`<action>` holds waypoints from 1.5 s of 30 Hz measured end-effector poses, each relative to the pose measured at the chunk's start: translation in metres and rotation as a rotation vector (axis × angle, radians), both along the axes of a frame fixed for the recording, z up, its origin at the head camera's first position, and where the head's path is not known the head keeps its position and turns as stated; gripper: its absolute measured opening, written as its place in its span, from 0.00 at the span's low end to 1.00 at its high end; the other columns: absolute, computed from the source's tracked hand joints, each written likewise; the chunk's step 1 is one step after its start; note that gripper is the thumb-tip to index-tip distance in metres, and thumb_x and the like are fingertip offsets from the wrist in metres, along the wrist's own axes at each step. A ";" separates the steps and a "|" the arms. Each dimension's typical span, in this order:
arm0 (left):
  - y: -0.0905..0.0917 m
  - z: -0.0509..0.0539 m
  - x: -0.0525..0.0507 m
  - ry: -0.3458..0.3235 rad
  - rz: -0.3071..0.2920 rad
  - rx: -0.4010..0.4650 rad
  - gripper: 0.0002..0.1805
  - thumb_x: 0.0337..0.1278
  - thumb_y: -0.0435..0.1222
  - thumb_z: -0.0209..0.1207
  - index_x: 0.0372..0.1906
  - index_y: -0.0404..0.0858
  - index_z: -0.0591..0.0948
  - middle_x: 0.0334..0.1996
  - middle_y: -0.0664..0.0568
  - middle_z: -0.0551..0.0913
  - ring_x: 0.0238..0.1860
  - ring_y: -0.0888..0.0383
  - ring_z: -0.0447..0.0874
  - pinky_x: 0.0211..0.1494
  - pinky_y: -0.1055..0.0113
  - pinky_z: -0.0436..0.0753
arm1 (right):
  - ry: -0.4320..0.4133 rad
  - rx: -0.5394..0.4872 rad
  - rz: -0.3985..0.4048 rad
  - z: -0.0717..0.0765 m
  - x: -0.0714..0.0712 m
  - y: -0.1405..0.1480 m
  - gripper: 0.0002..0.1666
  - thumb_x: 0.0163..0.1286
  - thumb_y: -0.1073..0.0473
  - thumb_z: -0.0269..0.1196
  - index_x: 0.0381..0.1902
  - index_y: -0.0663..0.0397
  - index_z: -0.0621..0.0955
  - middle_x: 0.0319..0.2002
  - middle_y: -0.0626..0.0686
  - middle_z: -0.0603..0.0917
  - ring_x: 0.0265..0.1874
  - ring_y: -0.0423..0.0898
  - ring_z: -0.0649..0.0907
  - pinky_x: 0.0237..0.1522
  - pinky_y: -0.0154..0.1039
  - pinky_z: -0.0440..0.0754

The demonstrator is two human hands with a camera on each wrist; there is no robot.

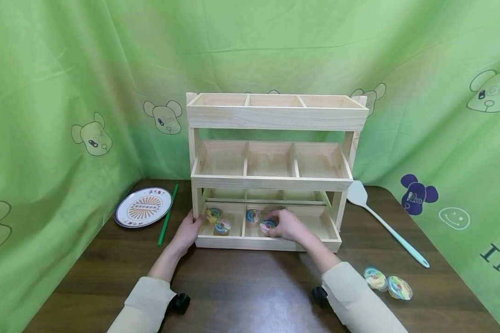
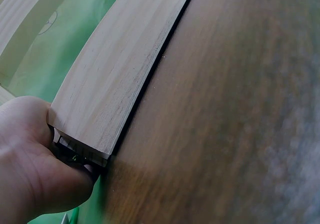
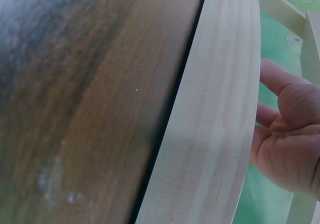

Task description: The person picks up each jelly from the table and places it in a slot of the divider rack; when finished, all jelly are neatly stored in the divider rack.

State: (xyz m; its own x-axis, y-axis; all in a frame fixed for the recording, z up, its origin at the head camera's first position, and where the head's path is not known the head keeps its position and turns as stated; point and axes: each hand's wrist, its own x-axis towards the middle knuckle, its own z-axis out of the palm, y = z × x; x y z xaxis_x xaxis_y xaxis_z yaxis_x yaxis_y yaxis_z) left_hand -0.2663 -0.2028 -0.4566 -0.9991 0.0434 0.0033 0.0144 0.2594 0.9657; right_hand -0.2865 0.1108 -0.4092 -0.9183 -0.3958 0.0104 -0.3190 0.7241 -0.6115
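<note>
A three-tier wooden rack (image 1: 271,182) stands on the table, each tier split into three compartments. My left hand (image 1: 187,232) grips the left end of the bottom tier, where the left wrist view shows the hand (image 2: 37,159) around the tray's corner. Over the bottom middle compartment, my right hand (image 1: 287,225) pinches a jelly cup (image 1: 266,225) with a printed lid. Beside it in that compartment lies another jelly cup (image 1: 253,215). The bottom left compartment holds two more, a yellowish cup (image 1: 213,214) and one in front (image 1: 222,226). In the right wrist view the fingertips (image 3: 272,76) pass behind the tray's front board.
Two jelly cups, one on the left (image 1: 375,279) and one on the right (image 1: 399,287), lie by my right sleeve. A pale blue spatula (image 1: 383,222) lies right of the rack. Left of it are a white plate (image 1: 143,208) and a green stick (image 1: 168,215). Green curtains hang behind.
</note>
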 end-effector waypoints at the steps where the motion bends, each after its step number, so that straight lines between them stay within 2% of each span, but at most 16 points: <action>1: 0.000 0.000 0.001 0.000 -0.002 0.000 0.33 0.81 0.39 0.43 0.78 0.28 0.48 0.75 0.28 0.55 0.75 0.35 0.52 0.75 0.41 0.52 | -0.003 -0.005 -0.002 0.000 0.001 0.001 0.25 0.50 0.61 0.78 0.48 0.60 0.87 0.34 0.51 0.86 0.34 0.45 0.81 0.40 0.42 0.80; 3: 0.000 0.000 0.001 -0.001 -0.004 -0.004 0.33 0.81 0.39 0.43 0.78 0.27 0.49 0.75 0.28 0.56 0.75 0.35 0.53 0.75 0.40 0.53 | -0.011 -0.025 -0.009 0.000 0.002 0.002 0.25 0.50 0.61 0.79 0.47 0.61 0.86 0.35 0.52 0.86 0.35 0.45 0.82 0.42 0.42 0.81; 4: 0.001 0.004 0.003 -0.008 -0.006 -0.001 0.33 0.81 0.38 0.43 0.78 0.27 0.49 0.75 0.28 0.56 0.75 0.35 0.53 0.75 0.40 0.53 | -0.016 -0.035 -0.014 0.001 0.002 0.003 0.25 0.50 0.60 0.79 0.47 0.61 0.86 0.36 0.52 0.86 0.35 0.45 0.82 0.42 0.42 0.82; 10: 0.000 0.001 0.001 -0.013 -0.002 0.009 0.32 0.80 0.38 0.43 0.78 0.28 0.49 0.75 0.29 0.55 0.75 0.36 0.53 0.75 0.42 0.54 | -0.095 -0.130 -0.058 0.009 0.006 0.013 0.31 0.49 0.65 0.78 0.53 0.66 0.83 0.43 0.60 0.87 0.40 0.51 0.86 0.40 0.43 0.85; 11: -0.001 -0.004 -0.001 -0.008 0.001 0.008 0.32 0.80 0.38 0.43 0.78 0.29 0.49 0.75 0.30 0.56 0.75 0.36 0.54 0.75 0.42 0.54 | -0.102 -0.146 -0.059 0.011 0.007 0.015 0.32 0.49 0.66 0.78 0.54 0.67 0.82 0.45 0.61 0.87 0.42 0.53 0.86 0.41 0.44 0.86; 16: -0.001 -0.004 -0.003 -0.011 0.007 0.006 0.33 0.80 0.39 0.44 0.79 0.31 0.49 0.75 0.31 0.56 0.75 0.38 0.55 0.75 0.43 0.56 | -0.072 -0.221 -0.022 0.017 0.012 0.027 0.30 0.54 0.68 0.74 0.55 0.69 0.81 0.50 0.65 0.85 0.49 0.60 0.85 0.49 0.48 0.84; 19: -0.002 -0.004 -0.004 -0.008 0.005 0.002 0.33 0.80 0.39 0.44 0.79 0.30 0.49 0.75 0.30 0.57 0.74 0.37 0.55 0.75 0.42 0.56 | -0.063 -0.252 -0.018 0.021 0.015 0.035 0.28 0.58 0.67 0.73 0.56 0.70 0.80 0.52 0.66 0.84 0.50 0.61 0.85 0.49 0.49 0.84; 26: -0.002 -0.006 -0.004 -0.011 0.007 -0.002 0.32 0.80 0.39 0.43 0.78 0.30 0.50 0.75 0.30 0.57 0.75 0.37 0.55 0.75 0.42 0.56 | 0.014 -0.238 -0.016 0.024 0.021 0.052 0.25 0.60 0.64 0.73 0.54 0.66 0.82 0.50 0.64 0.85 0.49 0.58 0.86 0.49 0.49 0.84; 32: -0.001 -0.003 -0.003 -0.007 0.001 -0.007 0.33 0.80 0.39 0.43 0.78 0.28 0.49 0.74 0.29 0.57 0.74 0.35 0.55 0.75 0.41 0.55 | 0.080 -0.233 -0.018 0.025 0.027 0.068 0.21 0.61 0.63 0.73 0.52 0.63 0.84 0.48 0.60 0.87 0.48 0.56 0.86 0.50 0.49 0.83; 40: 0.000 0.001 -0.001 -0.013 -0.015 0.012 0.34 0.80 0.39 0.43 0.78 0.27 0.48 0.75 0.28 0.55 0.75 0.36 0.52 0.76 0.42 0.52 | 0.072 -0.207 -0.043 0.030 0.037 0.090 0.21 0.63 0.59 0.73 0.53 0.59 0.84 0.49 0.59 0.86 0.50 0.54 0.86 0.49 0.47 0.83; 45: -0.001 0.001 0.000 -0.015 -0.010 0.008 0.33 0.80 0.39 0.43 0.78 0.28 0.49 0.75 0.29 0.55 0.75 0.36 0.53 0.75 0.42 0.54 | 0.079 -0.175 -0.047 0.031 0.045 0.104 0.22 0.64 0.57 0.73 0.53 0.59 0.84 0.48 0.58 0.87 0.49 0.53 0.86 0.48 0.45 0.83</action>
State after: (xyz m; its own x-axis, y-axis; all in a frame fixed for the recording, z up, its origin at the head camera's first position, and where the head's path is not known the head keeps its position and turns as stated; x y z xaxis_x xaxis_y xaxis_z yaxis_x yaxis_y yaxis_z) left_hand -0.2668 -0.2040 -0.4555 -0.9985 0.0536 -0.0110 0.0029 0.2517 0.9678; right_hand -0.2416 0.2152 -0.3781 -0.9291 -0.3387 0.1483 -0.3397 0.6237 -0.7040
